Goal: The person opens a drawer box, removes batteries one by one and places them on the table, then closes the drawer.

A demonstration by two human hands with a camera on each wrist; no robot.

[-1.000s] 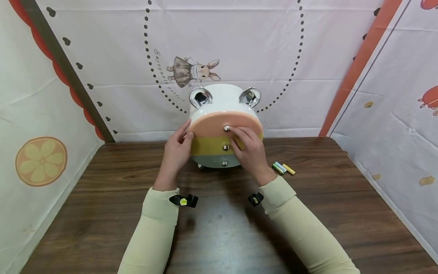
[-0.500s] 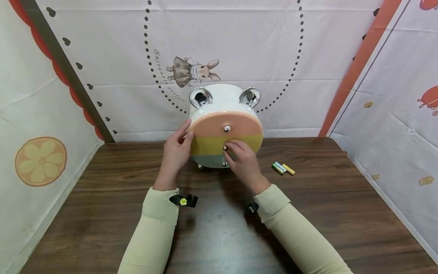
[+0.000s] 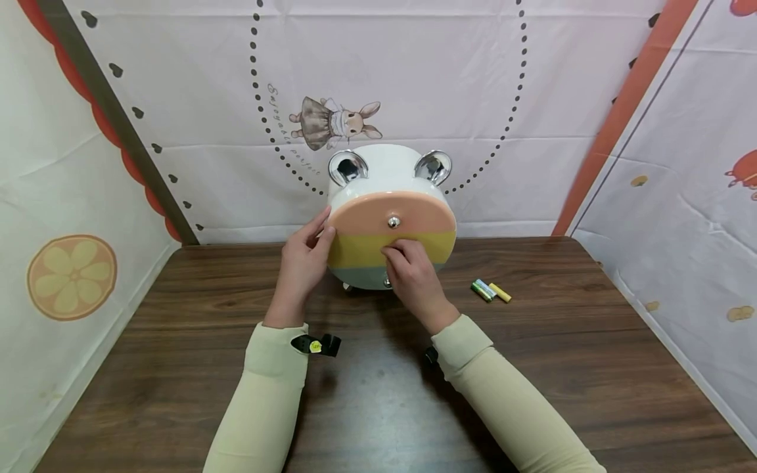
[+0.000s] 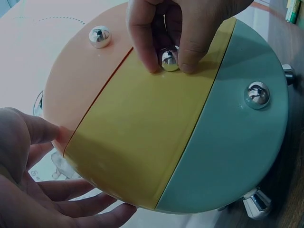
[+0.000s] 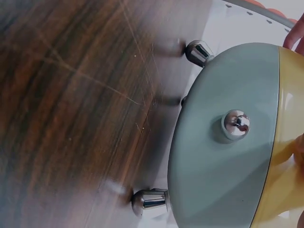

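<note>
A round drawer cabinet [image 3: 387,161] with silver ears stands on the table, its front banded in a peach drawer [image 4: 78,80], a yellow drawer [image 4: 137,126] and a grey-green drawer [image 4: 228,133]. My right hand [image 3: 414,276] pinches the yellow drawer's silver knob [image 4: 169,61] between thumb and fingers; the head view hides that knob. No gap shows around the yellow drawer. At the cabinet's left side, my left hand [image 3: 301,263] rests with its thumb on the front edge and its fairly straight fingers [image 4: 80,205] spread along the side.
On the table right of the cabinet lie green-and-blue batteries [image 3: 483,290] and a yellow battery [image 3: 501,293]. Silver feet [image 5: 151,200] hold the cabinet above the wooden table [image 3: 177,368]. A printed cloth wall [image 3: 414,79] rises close behind.
My right hand has moved down from the peach drawer's knob to the yellow drawer's knob and closed its fingers around it. The left hand and the cabinet have stayed in place.
</note>
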